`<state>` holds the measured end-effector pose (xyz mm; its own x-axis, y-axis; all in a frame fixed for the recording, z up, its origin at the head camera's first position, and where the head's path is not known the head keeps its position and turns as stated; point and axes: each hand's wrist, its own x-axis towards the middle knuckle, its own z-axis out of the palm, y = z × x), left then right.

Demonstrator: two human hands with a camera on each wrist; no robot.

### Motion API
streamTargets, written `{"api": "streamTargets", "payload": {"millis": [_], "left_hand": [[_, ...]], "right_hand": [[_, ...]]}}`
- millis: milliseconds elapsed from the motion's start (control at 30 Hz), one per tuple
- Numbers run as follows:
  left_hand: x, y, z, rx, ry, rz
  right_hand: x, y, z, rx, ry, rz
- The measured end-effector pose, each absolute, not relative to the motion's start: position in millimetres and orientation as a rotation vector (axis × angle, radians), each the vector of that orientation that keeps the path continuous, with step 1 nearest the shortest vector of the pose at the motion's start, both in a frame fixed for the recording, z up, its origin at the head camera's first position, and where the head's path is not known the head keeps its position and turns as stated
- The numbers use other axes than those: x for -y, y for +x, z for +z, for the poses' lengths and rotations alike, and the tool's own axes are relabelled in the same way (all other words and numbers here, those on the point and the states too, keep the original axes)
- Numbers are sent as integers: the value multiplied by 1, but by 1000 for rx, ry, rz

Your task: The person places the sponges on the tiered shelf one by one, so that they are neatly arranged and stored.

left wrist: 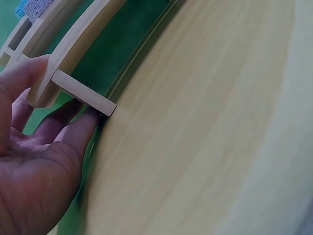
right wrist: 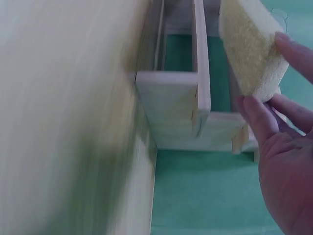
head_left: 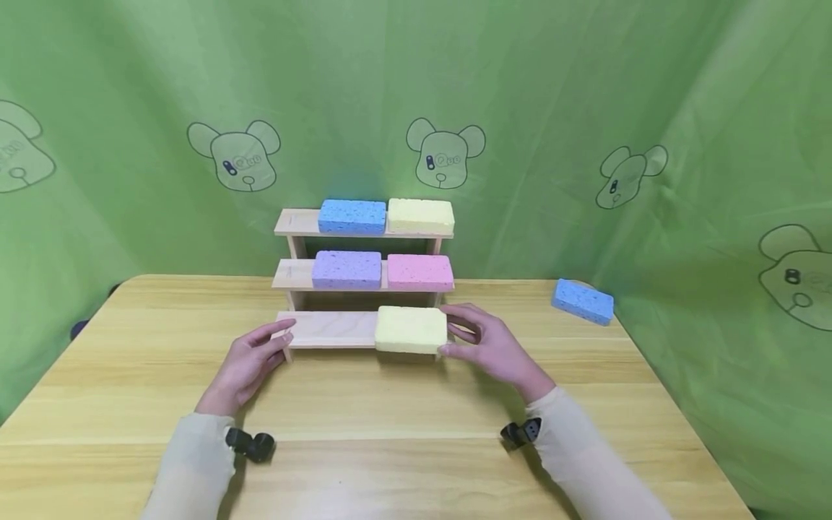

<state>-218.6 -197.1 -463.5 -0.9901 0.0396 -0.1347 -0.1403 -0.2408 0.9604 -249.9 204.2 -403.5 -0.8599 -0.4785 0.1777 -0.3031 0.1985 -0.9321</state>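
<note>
My left hand grips the left end of the lowest board of a three-step wooden shelf rack, its fingers round the board's end and leg. On the other side, my right hand holds a pale yellow sponge by its right end, between thumb and fingers. From the right wrist, that sponge is tilted and stands off the lowest board. On the middle step lie a purple sponge and a pink sponge. A blue sponge and another yellow sponge occupy the top step.
Another blue sponge lies at the right back corner of the wooden table. A green curtain with printed bear heads hangs behind and along the right side. Each sleeve carries a small black camera at the wrist.
</note>
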Motion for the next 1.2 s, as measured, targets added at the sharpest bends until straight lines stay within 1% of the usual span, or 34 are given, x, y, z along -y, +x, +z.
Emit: {"api": "streamTargets", "payload": {"millis": [233, 800, 1200], "left_hand": [[197, -218, -464, -1867, -130, 2382], [198, -220, -465, -1868, -134, 2368], [198, -220, -465, -1880, -141, 2357]], "right_hand": [[-188, -251, -406, -2274, -717, -1741], [-147, -259, -410, -2268, -768, -1760], [-124, -263, -420, -2186, -818, -1774]]}}
